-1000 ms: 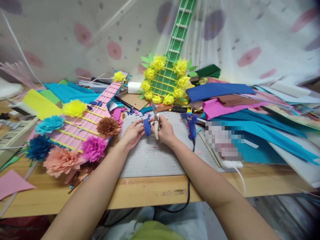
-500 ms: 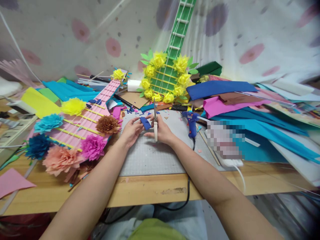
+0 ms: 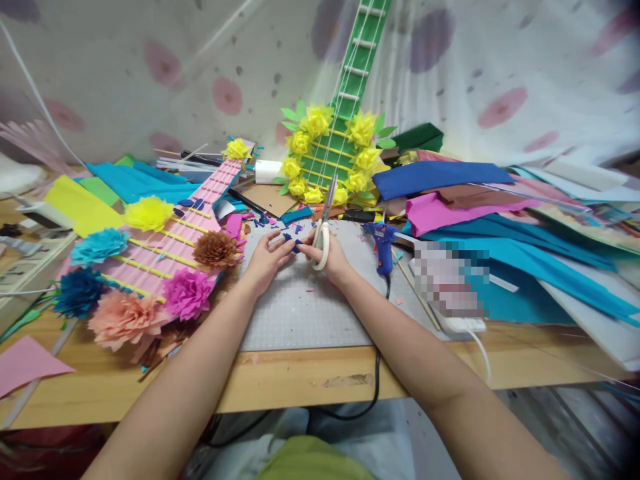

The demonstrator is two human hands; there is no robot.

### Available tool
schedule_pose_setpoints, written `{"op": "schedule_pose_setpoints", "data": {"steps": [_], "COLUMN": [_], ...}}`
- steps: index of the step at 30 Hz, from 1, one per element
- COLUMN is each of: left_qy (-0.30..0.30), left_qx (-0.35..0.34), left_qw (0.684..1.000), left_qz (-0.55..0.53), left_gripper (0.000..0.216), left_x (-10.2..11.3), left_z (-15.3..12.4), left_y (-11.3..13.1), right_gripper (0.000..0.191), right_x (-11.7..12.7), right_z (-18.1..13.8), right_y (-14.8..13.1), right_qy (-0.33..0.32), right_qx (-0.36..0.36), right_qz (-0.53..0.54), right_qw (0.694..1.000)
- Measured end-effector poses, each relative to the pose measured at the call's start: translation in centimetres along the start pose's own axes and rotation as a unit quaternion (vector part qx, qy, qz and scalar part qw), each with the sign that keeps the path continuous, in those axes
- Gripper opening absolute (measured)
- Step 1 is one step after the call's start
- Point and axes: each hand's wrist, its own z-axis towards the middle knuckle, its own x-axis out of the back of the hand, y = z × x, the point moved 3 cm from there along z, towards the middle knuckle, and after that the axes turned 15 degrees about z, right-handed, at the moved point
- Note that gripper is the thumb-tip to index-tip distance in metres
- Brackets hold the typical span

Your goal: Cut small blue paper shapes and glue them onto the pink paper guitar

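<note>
Over the grey cutting mat (image 3: pixel 305 313), my two hands meet at the fingertips. A small piece of dark blue paper (image 3: pixel 299 246) sits between them, mostly covered by fingers. My left hand (image 3: pixel 267 263) pinches it from the left, with another dark blue bit (image 3: pixel 287 237) at its fingers. My right hand (image 3: pixel 336 261) has the white-handled scissors (image 3: pixel 323 247) hooked on it, blades pointing up and away, while its thumb and fingertip touch the blue paper. Small blue scraps lie on the mat just beyond the hands.
A pink paper guitar (image 3: pixel 150 257) with coloured paper flowers lies left. Behind the mat stands a green guitar (image 3: pixel 327 163) ringed with yellow flowers. To the right are a blue glue gun (image 3: pixel 384 250), its black cable running off the table edge, and stacked coloured paper (image 3: pixel 520 257).
The scissors have swung from between the hands to lean right, blades tilted away. The blue paper, broad before, now shows only as small bits at the fingertips, and the hands have come together.
</note>
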Motion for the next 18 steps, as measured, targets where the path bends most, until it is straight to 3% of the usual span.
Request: {"op": "schedule_pose_setpoints", "data": {"steps": [8,18], "left_qy": [-0.047,-0.051], "left_qx": [-0.015,-0.044], "left_qw": [0.998,0.997], "left_qz": [0.024,0.046], "left_gripper": [0.052,0.058], "left_x": [-0.41,-0.39], "left_z": [-0.23,-0.14], "left_y": [0.02,-0.04], "right_gripper": [0.041,0.044], "right_x": [0.36,0.79], "right_z": [0.0,0.25], "right_y": [-0.1,0.04], "right_qy": [0.028,0.05], "right_qx": [-0.054,-0.066], "right_qz": [0.095,0.096], "right_qw": [0.994,0.992]}}
